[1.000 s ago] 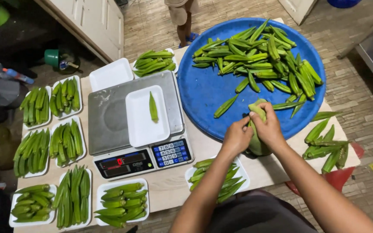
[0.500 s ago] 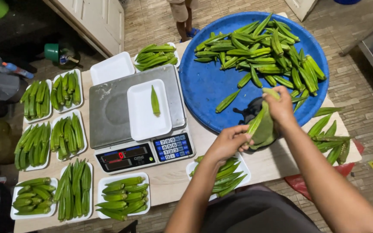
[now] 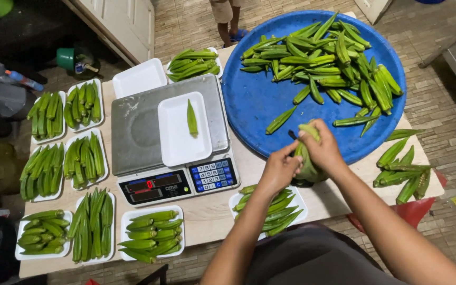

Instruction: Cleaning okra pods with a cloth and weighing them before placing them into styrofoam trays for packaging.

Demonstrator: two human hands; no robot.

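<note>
Right of centre in the frame, both hands meet over the near rim of the blue tray (image 3: 249, 100). The right hand (image 3: 320, 150) and left hand (image 3: 279, 171) close together around a bunch of okra (image 3: 306, 158), fingers curled on it. The bunch's long axis runs nearly up and down the frame, tips toward the top. A scale (image 3: 170, 137) sits to the left.

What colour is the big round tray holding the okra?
Blue; the round tray shows clearly in the head view.
</note>
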